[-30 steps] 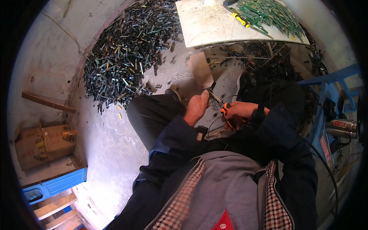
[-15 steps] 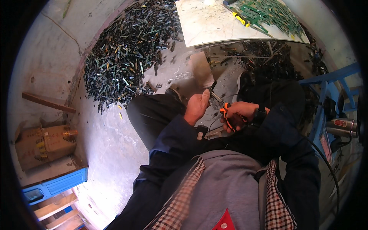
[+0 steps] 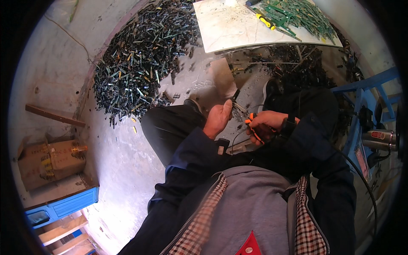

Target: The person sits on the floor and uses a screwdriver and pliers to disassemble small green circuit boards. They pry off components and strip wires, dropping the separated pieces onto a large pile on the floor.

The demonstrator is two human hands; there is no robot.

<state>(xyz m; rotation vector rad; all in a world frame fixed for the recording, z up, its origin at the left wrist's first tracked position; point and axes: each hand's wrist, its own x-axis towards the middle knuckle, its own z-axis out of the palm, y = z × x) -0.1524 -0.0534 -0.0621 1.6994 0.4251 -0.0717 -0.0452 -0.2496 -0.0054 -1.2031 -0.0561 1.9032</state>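
Observation:
My left hand (image 3: 218, 119) is closed, with the thumb up, on a small dark strip (image 3: 236, 94) whose top end sticks out past the fingertips. Just right of it, my right hand (image 3: 270, 122) is wrapped round the orange handles of a pair of pliers (image 3: 251, 120). The metal jaws point toward the strip and lie close to the left fingertips; whether they touch it I cannot tell. The left palm covers the strip's lower part, and my right fingers hide much of the handles.
A big heap of dark strips (image 3: 131, 68) covers the floor at the far left. Ahead stands a pale board (image 3: 225, 27) bearing green strips (image 3: 304, 19) and a yellow-black screwdriver (image 3: 266, 21). A blue stool (image 3: 361, 95) and steel flask (image 3: 378, 140) are at right, a carton (image 3: 55, 161) at left.
My right fingers have shifted slightly on the orange handles. The left hand and the dark strip are almost where they were.

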